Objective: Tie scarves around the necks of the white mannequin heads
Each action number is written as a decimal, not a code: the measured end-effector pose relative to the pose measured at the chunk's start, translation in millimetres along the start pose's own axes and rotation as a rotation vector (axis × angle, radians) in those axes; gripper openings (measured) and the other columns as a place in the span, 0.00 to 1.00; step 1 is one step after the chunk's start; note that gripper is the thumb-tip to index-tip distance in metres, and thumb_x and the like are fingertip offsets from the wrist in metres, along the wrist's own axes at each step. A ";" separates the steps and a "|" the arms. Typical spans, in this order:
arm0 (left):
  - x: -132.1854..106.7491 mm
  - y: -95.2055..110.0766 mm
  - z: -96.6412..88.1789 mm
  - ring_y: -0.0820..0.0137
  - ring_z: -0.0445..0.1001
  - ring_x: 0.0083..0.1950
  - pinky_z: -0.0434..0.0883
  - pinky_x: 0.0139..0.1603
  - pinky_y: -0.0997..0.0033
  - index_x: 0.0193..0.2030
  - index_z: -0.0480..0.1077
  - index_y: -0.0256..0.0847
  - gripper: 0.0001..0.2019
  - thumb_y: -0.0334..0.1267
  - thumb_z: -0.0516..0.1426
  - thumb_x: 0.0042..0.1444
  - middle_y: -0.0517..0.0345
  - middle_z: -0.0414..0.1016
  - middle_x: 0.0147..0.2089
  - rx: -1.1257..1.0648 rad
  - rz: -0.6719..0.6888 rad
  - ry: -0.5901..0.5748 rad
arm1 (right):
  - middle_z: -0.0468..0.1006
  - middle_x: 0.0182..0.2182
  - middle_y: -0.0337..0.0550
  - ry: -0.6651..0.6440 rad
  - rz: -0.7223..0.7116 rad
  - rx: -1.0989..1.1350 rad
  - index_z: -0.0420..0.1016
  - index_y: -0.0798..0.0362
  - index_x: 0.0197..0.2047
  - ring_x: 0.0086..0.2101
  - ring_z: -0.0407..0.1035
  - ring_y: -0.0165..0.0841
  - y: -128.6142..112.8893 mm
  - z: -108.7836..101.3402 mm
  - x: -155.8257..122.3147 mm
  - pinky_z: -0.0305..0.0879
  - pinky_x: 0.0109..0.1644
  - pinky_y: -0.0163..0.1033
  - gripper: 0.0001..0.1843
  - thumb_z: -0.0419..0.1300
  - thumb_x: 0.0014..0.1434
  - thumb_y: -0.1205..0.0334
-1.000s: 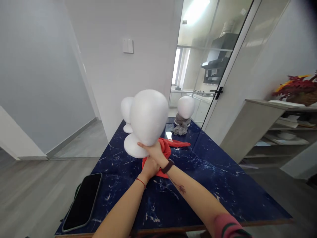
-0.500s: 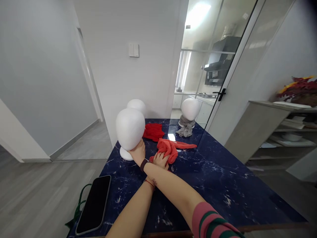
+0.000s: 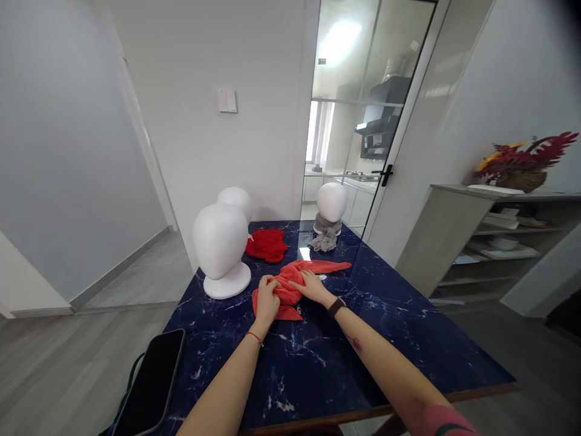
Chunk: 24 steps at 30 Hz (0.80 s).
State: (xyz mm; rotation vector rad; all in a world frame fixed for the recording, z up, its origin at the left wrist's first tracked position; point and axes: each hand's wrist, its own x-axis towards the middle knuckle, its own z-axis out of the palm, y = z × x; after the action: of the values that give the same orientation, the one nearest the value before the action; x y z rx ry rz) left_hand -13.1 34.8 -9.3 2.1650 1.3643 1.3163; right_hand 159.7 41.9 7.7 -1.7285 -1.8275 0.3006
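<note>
Head: both hands (image 3: 268, 298) (image 3: 316, 287) on coral cloth (image 3: 287, 294)

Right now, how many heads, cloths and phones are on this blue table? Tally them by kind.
Heads: 3 (front white head, rear white head, far-right white head)
Cloths: 3 (coral cloth, red cloth, grey cloth)
Phones: 1 (black-screened phone)
Total: 7

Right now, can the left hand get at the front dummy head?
Probably yes: the front dummy head stands just left of the left hand, nothing visible between them, though that hand would first leave the coral cloth.
</note>
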 end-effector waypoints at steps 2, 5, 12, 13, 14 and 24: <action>-0.7 3.9 -2.0 0.67 0.66 0.50 0.65 0.55 0.62 0.36 0.68 0.39 0.19 0.17 0.45 0.42 0.51 0.64 0.46 -0.018 -0.046 0.091 | 0.73 0.48 0.53 -0.010 -0.075 0.065 0.71 0.55 0.48 0.51 0.65 0.44 9.8 2.9 -15.6 0.56 0.57 0.48 0.23 0.59 0.55 0.49; -3.9 3.9 -7.4 0.62 0.63 0.54 0.60 0.59 0.54 0.44 0.67 0.39 0.18 0.21 0.49 0.46 0.50 0.63 0.48 -0.098 -0.185 0.192 | 0.76 0.42 0.47 -0.006 -0.110 0.298 0.70 0.52 0.47 0.44 0.70 0.39 -0.6 12.0 -29.5 0.61 0.53 0.45 0.18 0.59 0.54 0.56; -2.6 -5.2 -6.5 0.64 0.71 0.48 0.66 0.53 0.59 0.49 0.66 0.40 0.16 0.37 0.52 0.53 0.51 0.72 0.48 -0.561 -0.391 0.120 | 0.76 0.43 0.43 -0.085 0.077 1.445 0.69 0.50 0.43 0.44 0.71 0.37 -31.0 4.2 -26.5 0.65 0.51 0.45 0.18 0.61 0.50 0.55; -2.0 -4.9 -3.0 0.65 0.71 0.48 0.67 0.53 0.61 0.50 0.66 0.41 0.17 0.38 0.52 0.53 0.51 0.73 0.48 -0.691 -0.406 0.103 | 0.77 0.41 0.45 -0.134 0.121 1.511 0.70 0.51 0.42 0.44 0.71 0.38 -31.1 1.8 -25.8 0.66 0.50 0.46 0.17 0.60 0.50 0.53; -2.0 -4.4 0.8 0.65 0.72 0.49 0.67 0.52 0.63 0.50 0.67 0.40 0.17 0.40 0.52 0.53 0.51 0.73 0.49 -0.806 -0.424 0.090 | 0.77 0.39 0.46 -0.190 0.159 1.531 0.71 0.52 0.40 0.43 0.71 0.39 -30.3 0.5 -25.2 0.67 0.49 0.47 0.17 0.59 0.51 0.51; -1.4 -17.4 9.7 0.66 0.76 0.33 0.73 0.39 0.60 0.43 0.67 0.36 0.12 0.35 0.53 0.51 0.49 0.76 0.36 -0.793 -0.631 0.082 | 0.67 0.52 0.57 0.404 0.190 0.386 0.64 0.58 0.53 0.54 0.60 0.44 -12.4 7.8 -25.8 0.56 0.58 0.50 0.25 0.54 0.56 0.53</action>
State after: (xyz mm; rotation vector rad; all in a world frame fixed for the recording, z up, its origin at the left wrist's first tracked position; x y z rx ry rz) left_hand -15.7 45.0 -26.3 1.0604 1.1261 1.3542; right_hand 144.4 17.3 1.5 -1.5535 -1.2290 0.3276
